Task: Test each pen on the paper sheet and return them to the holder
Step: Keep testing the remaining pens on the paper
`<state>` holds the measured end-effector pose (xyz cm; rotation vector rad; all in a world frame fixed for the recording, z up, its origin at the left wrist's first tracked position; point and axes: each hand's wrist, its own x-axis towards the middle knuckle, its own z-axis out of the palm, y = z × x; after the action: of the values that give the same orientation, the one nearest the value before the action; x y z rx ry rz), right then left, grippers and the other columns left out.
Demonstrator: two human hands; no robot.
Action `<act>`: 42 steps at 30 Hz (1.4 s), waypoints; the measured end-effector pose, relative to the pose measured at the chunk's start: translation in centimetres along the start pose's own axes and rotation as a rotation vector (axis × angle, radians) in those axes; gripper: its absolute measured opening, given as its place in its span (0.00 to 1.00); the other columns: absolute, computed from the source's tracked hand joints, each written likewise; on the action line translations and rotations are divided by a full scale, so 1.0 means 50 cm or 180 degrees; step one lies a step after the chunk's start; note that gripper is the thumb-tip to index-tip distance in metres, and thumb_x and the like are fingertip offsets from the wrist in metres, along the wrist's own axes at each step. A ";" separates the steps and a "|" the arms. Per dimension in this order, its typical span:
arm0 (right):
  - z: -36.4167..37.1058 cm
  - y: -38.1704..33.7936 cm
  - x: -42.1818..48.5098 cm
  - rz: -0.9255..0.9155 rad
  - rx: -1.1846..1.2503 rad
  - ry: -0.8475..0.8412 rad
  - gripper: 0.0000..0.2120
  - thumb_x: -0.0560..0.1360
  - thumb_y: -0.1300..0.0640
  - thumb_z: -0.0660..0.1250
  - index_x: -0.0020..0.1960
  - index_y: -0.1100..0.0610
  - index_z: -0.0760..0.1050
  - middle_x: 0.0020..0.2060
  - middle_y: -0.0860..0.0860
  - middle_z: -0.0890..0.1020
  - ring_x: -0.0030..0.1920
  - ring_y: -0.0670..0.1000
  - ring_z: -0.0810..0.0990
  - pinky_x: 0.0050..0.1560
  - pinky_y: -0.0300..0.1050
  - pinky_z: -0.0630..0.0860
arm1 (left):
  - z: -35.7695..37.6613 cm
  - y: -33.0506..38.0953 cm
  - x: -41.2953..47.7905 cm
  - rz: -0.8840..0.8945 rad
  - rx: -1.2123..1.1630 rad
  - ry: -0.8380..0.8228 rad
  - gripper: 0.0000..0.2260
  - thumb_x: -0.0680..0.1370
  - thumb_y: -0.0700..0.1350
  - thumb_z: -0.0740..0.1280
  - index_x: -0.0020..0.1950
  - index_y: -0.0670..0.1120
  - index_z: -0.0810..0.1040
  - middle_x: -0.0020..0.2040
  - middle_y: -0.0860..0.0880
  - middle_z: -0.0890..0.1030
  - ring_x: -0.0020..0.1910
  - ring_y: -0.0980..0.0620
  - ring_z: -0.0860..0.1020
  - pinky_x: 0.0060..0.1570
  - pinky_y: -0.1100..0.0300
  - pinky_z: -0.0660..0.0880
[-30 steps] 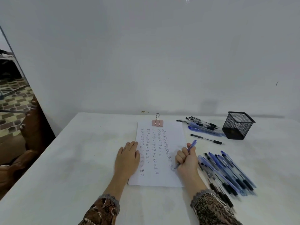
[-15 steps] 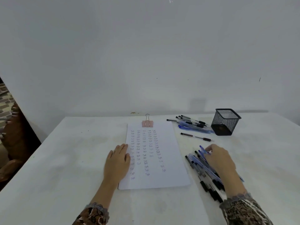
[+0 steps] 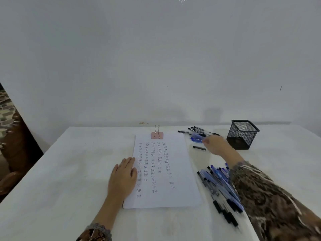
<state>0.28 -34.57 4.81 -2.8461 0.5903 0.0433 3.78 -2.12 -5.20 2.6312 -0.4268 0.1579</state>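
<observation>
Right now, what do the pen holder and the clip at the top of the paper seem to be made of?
The pen holder looks like black metal wire mesh, matte: its fine grid is see-through. The clip looks like pink painted metal with a thin bare wire handle, though the coating could be plastic.

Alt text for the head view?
A person's left hand rests flat on the left edge of a paper sheet of handwritten test marks, while the blurred right hand reaches toward loose pens beside a black mesh holder. A larger pen pile lies right of the sheet.
</observation>
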 end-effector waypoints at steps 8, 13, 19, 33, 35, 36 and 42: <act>0.077 0.036 0.059 -0.0475 -0.0104 0.0438 0.10 0.79 0.60 0.59 0.60 0.59 0.69 0.58 0.57 0.72 0.55 0.59 0.75 0.51 0.47 0.69 | 0.001 -0.003 0.000 0.0002 -0.0002 0.0056 0.38 0.68 0.59 0.36 0.73 0.49 0.63 0.73 0.53 0.65 0.73 0.54 0.60 0.72 0.57 0.51; -0.025 -0.065 -0.019 -0.0668 0.4291 -0.0137 0.21 0.78 0.41 0.54 0.33 0.52 0.68 0.28 0.48 0.65 0.25 0.46 0.62 0.27 0.39 0.54 | 0.000 0.004 -0.003 -0.0031 -0.0011 0.0042 0.26 0.76 0.52 0.45 0.73 0.48 0.63 0.72 0.53 0.66 0.72 0.54 0.62 0.72 0.56 0.52; 0.051 -0.159 -0.115 -0.0027 0.7322 -0.0608 0.19 0.64 0.41 0.60 0.23 0.54 0.65 0.18 0.47 0.58 0.25 0.49 0.48 0.28 0.38 0.49 | -0.001 0.003 -0.001 -0.0030 -0.0028 -0.0007 0.27 0.76 0.53 0.44 0.73 0.49 0.62 0.73 0.53 0.64 0.73 0.55 0.60 0.73 0.57 0.50; 0.169 -0.169 -0.141 0.0625 0.8747 0.0137 0.17 0.68 0.45 0.58 0.34 0.54 0.80 0.18 0.47 0.60 0.23 0.46 0.48 0.23 0.35 0.49 | -0.015 0.012 -0.008 0.0023 -0.0069 0.0021 0.20 0.81 0.47 0.50 0.74 0.49 0.60 0.75 0.54 0.60 0.74 0.57 0.56 0.72 0.60 0.46; 0.164 -0.169 -0.147 0.0618 0.8674 0.0169 0.15 0.65 0.49 0.57 0.32 0.53 0.80 0.17 0.48 0.60 0.24 0.46 0.47 0.25 0.35 0.48 | -0.016 0.010 -0.009 0.0037 -0.0048 0.0026 0.21 0.81 0.48 0.48 0.74 0.49 0.60 0.74 0.53 0.61 0.74 0.57 0.56 0.72 0.60 0.47; 0.162 -0.169 -0.148 0.0592 0.8654 0.0184 0.14 0.64 0.50 0.57 0.32 0.53 0.81 0.16 0.48 0.60 0.24 0.46 0.47 0.25 0.35 0.48 | -0.017 0.009 -0.009 0.0038 -0.0046 0.0018 0.21 0.81 0.48 0.48 0.74 0.48 0.61 0.74 0.53 0.61 0.74 0.56 0.57 0.72 0.59 0.47; 0.162 -0.154 -0.154 0.0194 0.8549 -0.0532 0.27 0.52 0.57 0.83 0.49 0.61 0.80 0.20 0.46 0.67 0.17 0.41 0.60 0.15 0.33 0.61 | -0.019 0.011 -0.009 0.0059 -0.0054 -0.0004 0.24 0.78 0.50 0.46 0.73 0.48 0.62 0.74 0.53 0.62 0.73 0.56 0.58 0.72 0.59 0.49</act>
<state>-3.59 -22.82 -0.78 -0.1966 0.1484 -0.2642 3.14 -2.02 -4.23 2.6114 -0.4511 0.1580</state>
